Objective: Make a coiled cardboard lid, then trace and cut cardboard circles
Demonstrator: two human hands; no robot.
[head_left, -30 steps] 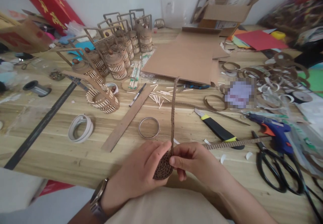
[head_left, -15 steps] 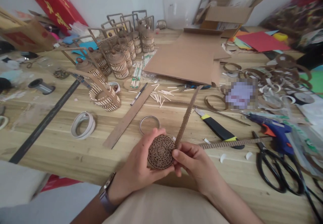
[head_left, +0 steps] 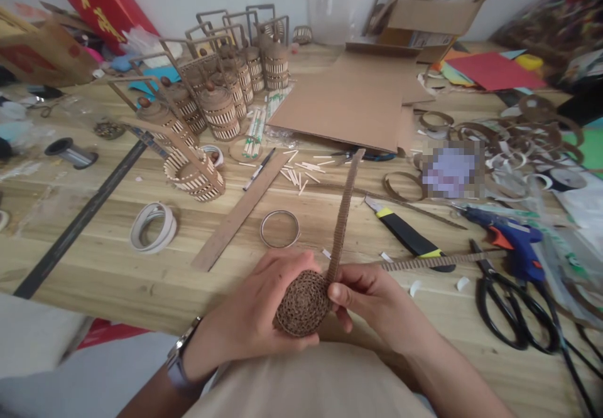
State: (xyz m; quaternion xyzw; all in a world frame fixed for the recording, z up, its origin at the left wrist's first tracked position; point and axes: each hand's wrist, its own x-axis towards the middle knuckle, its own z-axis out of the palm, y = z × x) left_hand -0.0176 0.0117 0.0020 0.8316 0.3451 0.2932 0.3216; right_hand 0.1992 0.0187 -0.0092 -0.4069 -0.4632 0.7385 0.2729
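My left hand (head_left: pixel 257 308) wraps around a coiled disc of corrugated cardboard (head_left: pixel 302 302), held over the table's near edge. Its loose end, a long corrugated strip (head_left: pixel 343 211), rises up and away from the coil. My right hand (head_left: pixel 372 299) pinches the strip where it meets the coil. A watch sits on my left wrist (head_left: pixel 181 358).
On the wooden table (head_left: pixel 108 280) lie a metal ring (head_left: pixel 279 228), a wooden slat (head_left: pixel 242 217), a tape roll (head_left: pixel 151 228), a utility knife (head_left: pixel 407 236), a blue glue gun (head_left: pixel 506 236), black scissors (head_left: pixel 513 311), a cardboard sheet (head_left: pixel 348 110) and several slatted cardboard lanterns (head_left: pixel 217 107).
The coil has been turned between my hands, from edge-on to face-on. The free strip swung from upright to leaning right. The hands stayed at the table's near edge.
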